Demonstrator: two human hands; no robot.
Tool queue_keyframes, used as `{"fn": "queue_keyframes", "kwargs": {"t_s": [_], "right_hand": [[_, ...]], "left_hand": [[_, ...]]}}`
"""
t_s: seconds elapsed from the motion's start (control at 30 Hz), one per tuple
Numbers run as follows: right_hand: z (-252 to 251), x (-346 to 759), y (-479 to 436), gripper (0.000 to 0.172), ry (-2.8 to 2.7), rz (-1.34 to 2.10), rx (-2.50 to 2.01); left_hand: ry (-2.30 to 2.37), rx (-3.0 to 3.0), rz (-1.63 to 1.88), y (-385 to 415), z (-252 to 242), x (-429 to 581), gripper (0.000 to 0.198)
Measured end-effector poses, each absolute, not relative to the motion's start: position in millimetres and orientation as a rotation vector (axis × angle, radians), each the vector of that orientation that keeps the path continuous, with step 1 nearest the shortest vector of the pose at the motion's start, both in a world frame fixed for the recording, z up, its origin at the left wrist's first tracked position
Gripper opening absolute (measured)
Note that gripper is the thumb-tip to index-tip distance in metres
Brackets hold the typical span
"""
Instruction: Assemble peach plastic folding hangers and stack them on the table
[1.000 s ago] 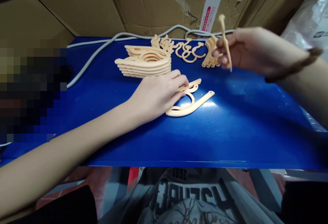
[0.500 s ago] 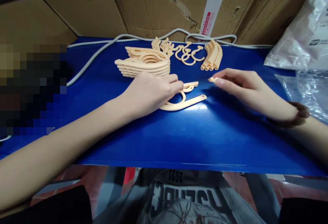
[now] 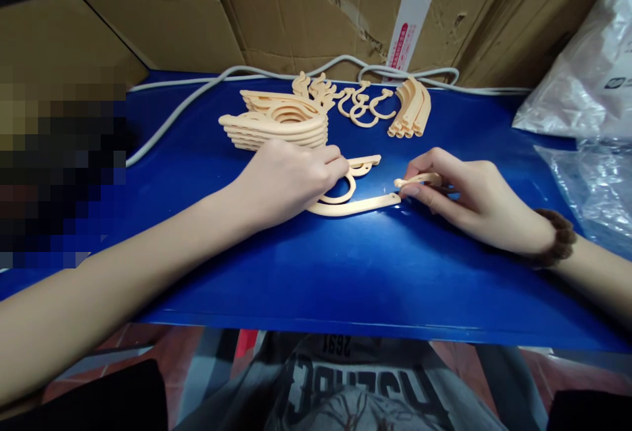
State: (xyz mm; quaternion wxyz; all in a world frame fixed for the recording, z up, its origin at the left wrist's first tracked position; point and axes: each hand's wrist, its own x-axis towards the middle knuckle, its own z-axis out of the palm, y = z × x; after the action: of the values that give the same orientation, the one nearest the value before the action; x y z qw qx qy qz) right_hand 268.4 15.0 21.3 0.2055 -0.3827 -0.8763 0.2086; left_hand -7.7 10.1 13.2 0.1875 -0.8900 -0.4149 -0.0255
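Note:
My left hand [image 3: 301, 177] is closed over a cream plastic hanger piece [image 3: 358, 206] lying on the blue table. The piece has a round loop in its middle and a long arm with a small hole at its end, pointing right. Its left part is hidden under my fingers. In a pinch, my right hand [image 3: 459, 194] holds a thin curved cream plastic hook [image 3: 419, 181]. The hook's knobbed end is close to the tip of the arm; whether they touch I cannot tell. Just behind my left hand is a stack of hanger pieces [image 3: 276, 125].
Several loose hooks [image 3: 364, 115], a bundle of curved tube pieces [image 3: 411, 108] and small wavy pieces [image 3: 316, 89] lie along the back. A white cable [image 3: 182, 115] runs behind them. Cardboard boxes [image 3: 296, 16] stand at the rear, and plastic bags [image 3: 577, 102] lie at right.
My right hand has moved down and slightly left, bringing the hook to the end of the arm. More of the hook shows now. My left hand has hardly moved.

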Motion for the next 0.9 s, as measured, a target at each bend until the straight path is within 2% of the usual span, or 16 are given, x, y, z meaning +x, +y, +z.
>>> {"fn": "queue_keyframes", "kwargs": {"t_s": [0.13,0.3,0.43,0.6,0.9], "right_hand": [[20,269,19,0.022,-2.474,0.512,-1.100],[19,270,27,0.039,-2.572,0.387,-1.045],[17,270,28,0.046,-2.641,0.251,-1.016],[17,272,25,0.048,-2.707,0.136,-1.064],[17,273,24,0.050,-2.736,0.114,-1.076]], "left_hand": [[-1.263,-2.477,-0.079,8,14,-4,0.029],[-1.255,-2.432,-0.205,5,10,-4,0.027],[-1.114,-2.432,-0.474,-1,5,-3,0.024],[-1.073,-2.712,-0.797,-6,4,2,0.020],[-1.007,-3.102,-0.731,0,-5,3,0.023]]}}
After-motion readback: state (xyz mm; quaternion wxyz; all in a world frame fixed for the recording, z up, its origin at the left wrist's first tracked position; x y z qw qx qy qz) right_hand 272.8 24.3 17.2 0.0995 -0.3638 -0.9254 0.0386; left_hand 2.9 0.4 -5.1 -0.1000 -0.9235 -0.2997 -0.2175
